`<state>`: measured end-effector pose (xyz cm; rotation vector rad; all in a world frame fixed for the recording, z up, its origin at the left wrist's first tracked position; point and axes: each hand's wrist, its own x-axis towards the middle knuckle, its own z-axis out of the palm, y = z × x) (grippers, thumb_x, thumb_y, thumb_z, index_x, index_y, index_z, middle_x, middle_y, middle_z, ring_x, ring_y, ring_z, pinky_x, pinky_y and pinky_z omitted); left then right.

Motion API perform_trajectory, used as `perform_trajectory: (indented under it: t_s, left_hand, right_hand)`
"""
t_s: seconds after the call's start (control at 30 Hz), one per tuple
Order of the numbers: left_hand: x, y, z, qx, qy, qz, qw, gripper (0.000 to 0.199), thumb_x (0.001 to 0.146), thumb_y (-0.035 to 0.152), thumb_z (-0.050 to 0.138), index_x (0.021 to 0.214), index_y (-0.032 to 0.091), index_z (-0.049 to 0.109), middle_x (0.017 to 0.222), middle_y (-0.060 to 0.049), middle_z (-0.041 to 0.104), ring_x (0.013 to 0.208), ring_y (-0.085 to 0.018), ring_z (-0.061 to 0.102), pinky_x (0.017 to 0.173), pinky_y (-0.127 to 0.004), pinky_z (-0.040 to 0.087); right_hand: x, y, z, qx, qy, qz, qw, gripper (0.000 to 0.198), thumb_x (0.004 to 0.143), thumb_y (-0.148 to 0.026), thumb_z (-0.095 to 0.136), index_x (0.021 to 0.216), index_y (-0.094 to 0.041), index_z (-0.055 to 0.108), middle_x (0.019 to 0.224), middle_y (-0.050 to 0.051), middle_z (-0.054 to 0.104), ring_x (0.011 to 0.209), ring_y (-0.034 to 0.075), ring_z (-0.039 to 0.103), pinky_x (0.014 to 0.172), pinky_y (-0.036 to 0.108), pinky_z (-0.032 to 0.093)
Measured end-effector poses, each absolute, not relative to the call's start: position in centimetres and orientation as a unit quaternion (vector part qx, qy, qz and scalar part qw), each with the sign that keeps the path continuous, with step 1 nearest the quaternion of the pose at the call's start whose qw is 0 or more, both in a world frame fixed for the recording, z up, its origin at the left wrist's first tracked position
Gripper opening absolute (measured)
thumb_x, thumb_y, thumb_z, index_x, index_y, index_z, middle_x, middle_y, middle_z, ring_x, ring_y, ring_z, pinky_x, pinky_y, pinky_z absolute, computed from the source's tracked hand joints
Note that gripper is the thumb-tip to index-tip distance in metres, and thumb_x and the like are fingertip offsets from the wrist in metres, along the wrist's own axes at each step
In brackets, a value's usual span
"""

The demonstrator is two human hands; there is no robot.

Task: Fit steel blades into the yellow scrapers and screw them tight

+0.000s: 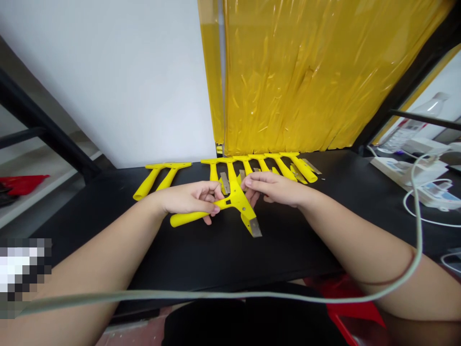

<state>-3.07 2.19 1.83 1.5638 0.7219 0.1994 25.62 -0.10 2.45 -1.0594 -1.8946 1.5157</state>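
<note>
A yellow scraper with a metal blade at its head is held above the black table. My left hand is closed round the upper part of its handle, thumb on top. At the far side of the scraper's head, my right hand has its fingers curled and closed together. Its fingertips are at the head's edge; whether they pinch something small is hidden. Behind both hands lies a row of yellow scraper bodies, with loose metal blades among them.
On the left of the black table lie two more yellow scraper handles. A pale cable crosses in front of my arms. White power strips and a plastic bottle stand at right. Yellow plastic sheeting hangs behind.
</note>
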Motion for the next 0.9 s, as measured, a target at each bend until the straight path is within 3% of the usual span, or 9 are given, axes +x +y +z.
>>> perform_trajectory:
  t_s: [0.1, 0.17, 0.27, 0.4, 0.57, 0.7, 0.9]
  left_hand:
    - [-2.9, 2.2, 1.7, 0.704, 0.322, 0.096, 0.626, 0.033, 0.088, 0.035, 0.082, 0.105, 0.021, 0.056, 0.084, 0.002, 0.064, 0.083, -0.018, 0.073, 0.068, -0.029, 0.063]
    - [-2.8, 2.2, 1.7, 0.713, 0.324, 0.101, 0.614, 0.034, 0.088, 0.036, 0.081, 0.105, 0.021, 0.056, 0.085, 0.001, 0.066, 0.081, -0.018, 0.074, 0.067, -0.028, 0.062]
    - [-2.8, 2.3, 1.5, 0.718, 0.33, 0.102, 0.605, 0.034, 0.088, 0.038, 0.08, 0.105, 0.021, 0.056, 0.085, 0.0, 0.068, 0.081, -0.019, 0.075, 0.065, -0.028, 0.062]
    - [-2.8, 2.3, 1.5, 0.72, 0.345, 0.102, 0.594, 0.034, 0.089, 0.04, 0.079, 0.104, 0.021, 0.055, 0.086, -0.001, 0.068, 0.083, -0.019, 0.074, 0.066, -0.029, 0.062]
    - [-2.6, 2.1, 1.7, 0.726, 0.353, 0.11, 0.58, 0.035, 0.089, 0.041, 0.078, 0.105, 0.02, 0.055, 0.086, 0.0, 0.067, 0.082, -0.019, 0.073, 0.069, -0.033, 0.063]
    - [-2.5, 2.0, 1.8, 0.731, 0.355, 0.105, 0.573, 0.034, 0.09, 0.041, 0.077, 0.105, 0.021, 0.054, 0.086, 0.001, 0.066, 0.08, -0.018, 0.073, 0.067, -0.031, 0.062]
    - [-2.5, 1.9, 1.9, 0.732, 0.347, 0.106, 0.576, 0.033, 0.092, 0.039, 0.076, 0.106, 0.021, 0.052, 0.085, 0.002, 0.064, 0.073, -0.015, 0.07, 0.064, -0.03, 0.063]
  right_hand:
    - [25.2, -0.5, 2.3, -0.398, -0.661, 0.585, 0.251, 0.029, 0.091, -0.041, 0.074, 0.104, -0.02, 0.059, 0.077, -0.002, 0.069, 0.069, 0.013, 0.067, 0.054, 0.021, 0.04]
    - [25.2, -0.4, 1.9, -0.394, -0.651, 0.596, 0.257, 0.039, 0.082, -0.035, 0.084, 0.108, -0.022, 0.057, 0.067, -0.008, 0.059, 0.059, 0.009, 0.056, 0.052, 0.021, 0.035]
    - [25.3, -0.2, 1.2, -0.383, -0.64, 0.611, 0.265, 0.053, 0.071, -0.025, 0.091, 0.11, -0.022, 0.055, 0.067, -0.011, 0.055, 0.057, 0.007, 0.047, 0.055, 0.02, 0.036]
    - [25.4, -0.1, 0.8, -0.373, -0.629, 0.616, 0.291, 0.064, 0.06, -0.016, 0.093, 0.107, -0.024, 0.051, 0.071, -0.011, 0.057, 0.063, 0.008, 0.049, 0.059, 0.021, 0.039]
    - [25.4, 0.2, 0.9, -0.364, -0.663, 0.599, 0.263, 0.04, 0.068, -0.028, 0.091, 0.093, -0.021, 0.06, 0.066, -0.01, 0.049, 0.056, 0.007, 0.039, 0.051, 0.022, 0.03]
    - [25.5, 0.5, 0.8, -0.35, -0.737, 0.517, 0.258, 0.024, 0.078, -0.034, 0.083, 0.089, -0.018, 0.069, 0.072, -0.003, 0.058, 0.065, 0.011, 0.049, 0.06, 0.026, 0.039]
    - [25.6, 0.2, 1.2, -0.329, -0.846, 0.356, 0.223, 0.006, 0.089, -0.023, 0.069, 0.093, -0.019, 0.071, 0.089, 0.003, 0.068, 0.077, 0.015, 0.058, 0.071, 0.03, 0.046]
